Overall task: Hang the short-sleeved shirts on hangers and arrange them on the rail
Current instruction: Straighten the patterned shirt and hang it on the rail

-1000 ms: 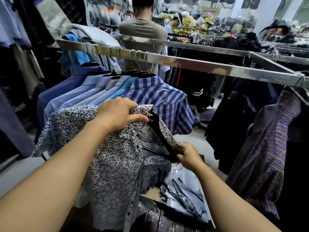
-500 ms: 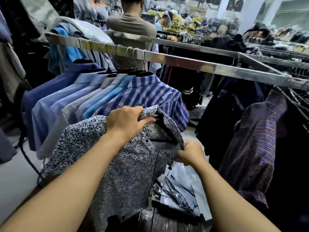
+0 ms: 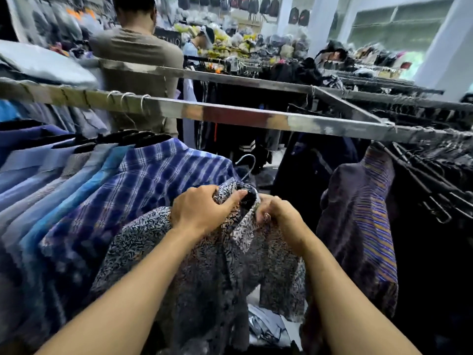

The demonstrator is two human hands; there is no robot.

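Observation:
A black-and-white leaf-print short-sleeved shirt hangs from both my hands below the metal rail. My left hand grips its collar, thumb on the black hanger inside the neck. The hanger's metal hook pokes up above the collar. My right hand pinches the shirt's front just right of the collar. A blue plaid shirt hangs on the rail directly to the left, the last of several blue shirts.
A purple striped shirt hangs to the right, with empty black hangers beyond it. Plastic bags lie low under the shirt. A person in a brown top stands behind the rail.
Both hands have lifted the leaf-print shirt toward the rail. My right hand moved from the hanger's lower arm up to the collar, and the hanger now sits inside the neck.

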